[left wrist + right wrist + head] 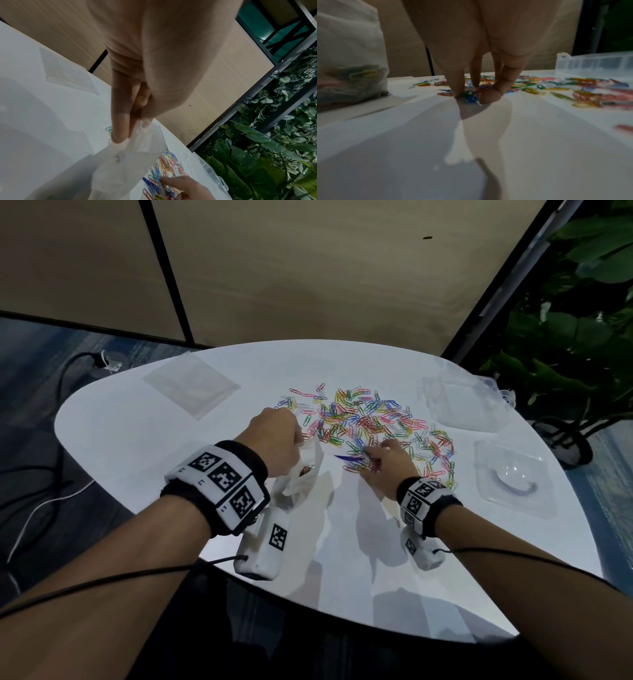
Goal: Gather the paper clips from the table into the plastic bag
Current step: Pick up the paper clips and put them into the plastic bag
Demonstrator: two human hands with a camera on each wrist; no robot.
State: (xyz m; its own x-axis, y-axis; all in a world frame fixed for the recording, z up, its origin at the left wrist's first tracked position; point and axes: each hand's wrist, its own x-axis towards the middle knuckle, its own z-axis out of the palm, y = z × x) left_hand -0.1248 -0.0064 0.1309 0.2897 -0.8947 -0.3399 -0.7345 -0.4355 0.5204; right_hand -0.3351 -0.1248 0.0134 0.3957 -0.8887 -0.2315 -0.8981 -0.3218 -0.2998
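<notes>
A loose pile of coloured paper clips [370, 419] spreads across the middle of the white table [137, 440]. My left hand [277, 440] pinches the top edge of a thin clear plastic bag [305, 474], which hangs down to the table left of the pile. The left wrist view shows the fingers [120, 129] gripping the bag's [120, 162] rim. Several clips [363, 74] lie inside the bag [347, 54]. My right hand [383, 457] sits at the pile's near edge. Its thumb and fingers [471, 97] close on a small cluster of blue clips [471, 98] against the table.
Flat clear bags [191, 385] lie at the back left. A clear plastic box [466, 402] stands at the back right, and a clear blister tray [510, 477] lies at the right edge. Plants [582, 337] stand beyond the table's right side. Cables run over the floor at the left.
</notes>
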